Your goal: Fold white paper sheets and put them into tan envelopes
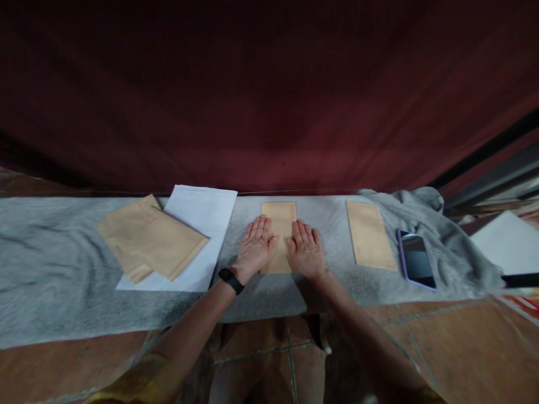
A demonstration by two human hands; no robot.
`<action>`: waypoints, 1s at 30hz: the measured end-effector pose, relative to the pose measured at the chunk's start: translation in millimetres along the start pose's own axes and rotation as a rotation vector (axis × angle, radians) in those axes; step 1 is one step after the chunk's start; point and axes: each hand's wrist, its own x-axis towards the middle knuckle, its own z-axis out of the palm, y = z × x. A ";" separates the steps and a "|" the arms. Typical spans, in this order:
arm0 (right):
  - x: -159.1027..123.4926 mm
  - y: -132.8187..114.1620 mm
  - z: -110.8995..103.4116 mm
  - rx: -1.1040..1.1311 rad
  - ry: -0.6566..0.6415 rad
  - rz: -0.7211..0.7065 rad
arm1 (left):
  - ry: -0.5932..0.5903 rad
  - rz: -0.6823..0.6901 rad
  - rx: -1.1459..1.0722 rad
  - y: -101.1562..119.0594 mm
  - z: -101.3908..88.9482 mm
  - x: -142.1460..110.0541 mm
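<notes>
A small brown paper envelope point(278, 212) with red printing lies upright before me on the grey cloth. My left hand point(256, 246) rests flat on its left edge, palm down, fingers stretched out. On the opposite edge lies my right hand point(306, 247), also flat with the fingers extended. Both hands cover parts of the envelope's sides, and its middle and ends stay visible. Farther right is another brown envelope point(370, 235), untouched. To the left, several brown envelopes point(168, 238) overlap on top of white paper sheets point(210, 210).
A grey cloth point(63, 252) covers the long narrow surface and bunches up at the right. There a phone point(416, 259) in a purple case lies on it. Dark red fabric point(269, 112) hangs behind. Below is a tiled floor point(463, 342); a white panel point(509, 241) stands far right.
</notes>
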 end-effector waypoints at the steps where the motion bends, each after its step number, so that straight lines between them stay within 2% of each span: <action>1: 0.4 -0.7 -0.8 0.001 -0.005 0.005 | 0.001 0.001 0.005 -0.1 0.3 0.2; 15: 5.7 -3.3 0.0 0.015 -0.109 0.049 | 0.104 0.019 0.031 -2.1 13.1 6.5; 21: 7.1 -3.3 2.7 0.043 -0.121 0.074 | 0.082 0.021 0.038 -7.6 12.7 6.2; 25: 5.3 -4.1 2.7 0.044 -0.108 0.090 | 0.054 0.038 0.052 -6.0 13.4 -7.5; 30: 4.5 -3.7 1.6 0.021 -0.088 0.089 | 0.081 0.112 0.041 -1.2 17.8 -41.2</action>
